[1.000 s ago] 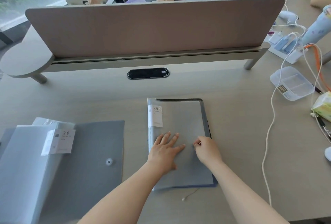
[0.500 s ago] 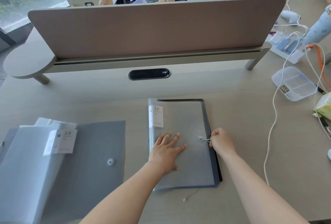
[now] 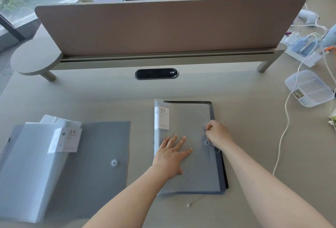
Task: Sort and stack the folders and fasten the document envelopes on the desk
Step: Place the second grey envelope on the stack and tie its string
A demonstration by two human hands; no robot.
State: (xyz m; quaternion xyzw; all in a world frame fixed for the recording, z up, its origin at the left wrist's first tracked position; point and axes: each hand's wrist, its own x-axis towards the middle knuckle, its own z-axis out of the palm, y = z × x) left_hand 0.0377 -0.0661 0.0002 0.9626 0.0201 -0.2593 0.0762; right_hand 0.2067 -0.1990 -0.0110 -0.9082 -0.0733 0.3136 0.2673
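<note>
A grey translucent document envelope (image 3: 189, 118) with a "20 pockets" folder inside lies at the desk's middle, over a darker folder whose edge shows on the right. My left hand (image 3: 172, 156) presses flat on it, fingers spread. My right hand (image 3: 217, 134) pinches the thin closure string just above the envelope's round button (image 3: 206, 142). A loose string end (image 3: 193, 202) trails off the front edge. To the left lies a second grey envelope (image 3: 101, 145) with its own button (image 3: 113, 162), partly covered by a pale clear folder (image 3: 31, 169).
A desk divider panel (image 3: 163, 27) runs across the back, with a person behind it. A cable port (image 3: 156, 73) sits in the desk. A clear compartment box (image 3: 309, 89), white cables (image 3: 283, 133) and chargers crowd the right side.
My right hand moved from the envelope's middle to its right edge, then up above the button, pulling the string with it. My left hand stayed flat on the envelope.
</note>
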